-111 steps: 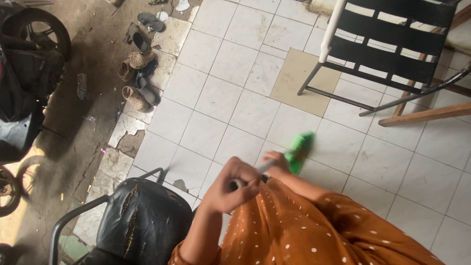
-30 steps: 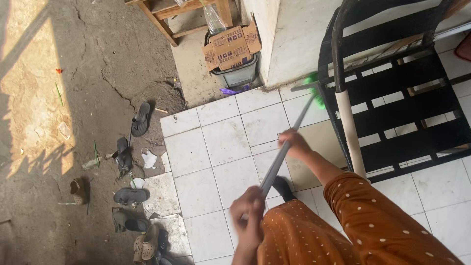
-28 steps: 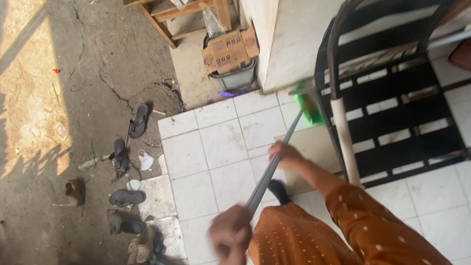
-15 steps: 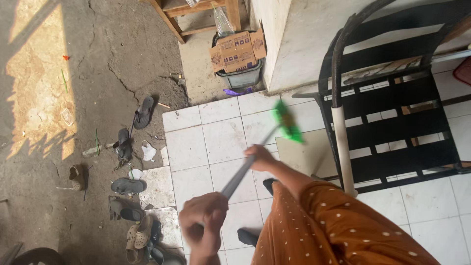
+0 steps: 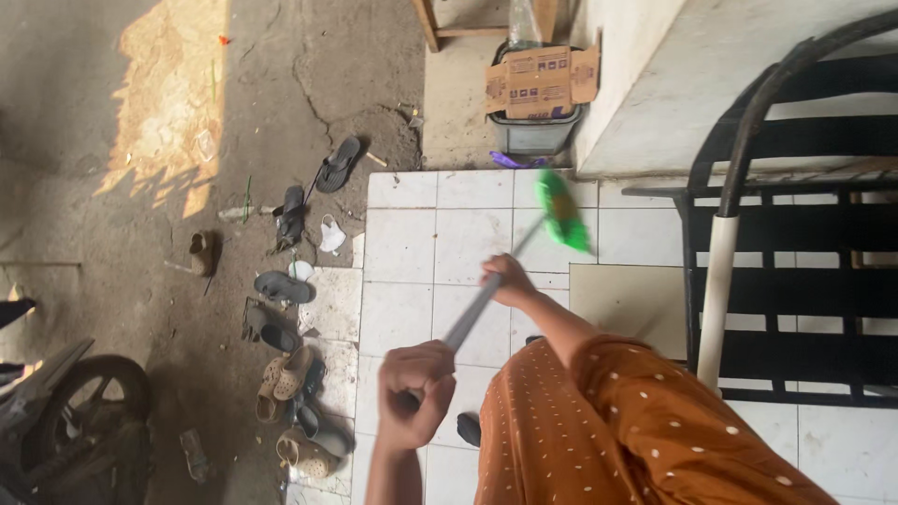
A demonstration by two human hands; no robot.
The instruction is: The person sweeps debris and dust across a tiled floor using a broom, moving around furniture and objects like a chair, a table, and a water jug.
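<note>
Green bristles marked the head of the long grey-handled broom point(image 5: 561, 210), which was blurred and sat low over the white tiled floor point(image 5: 402, 248), near the black metal chair point(image 5: 804, 281) and the grey bin with brown cardboard on it point(image 5: 538, 93). The left hand point(image 5: 416, 379) was wrapped tight around the top end of the handle, and the right hand point(image 5: 508, 278) was closed on it farther down, likely so one could steer and one could push. Sandals point(image 5: 285, 374) lay on the dirt beside the tiles.
</note>
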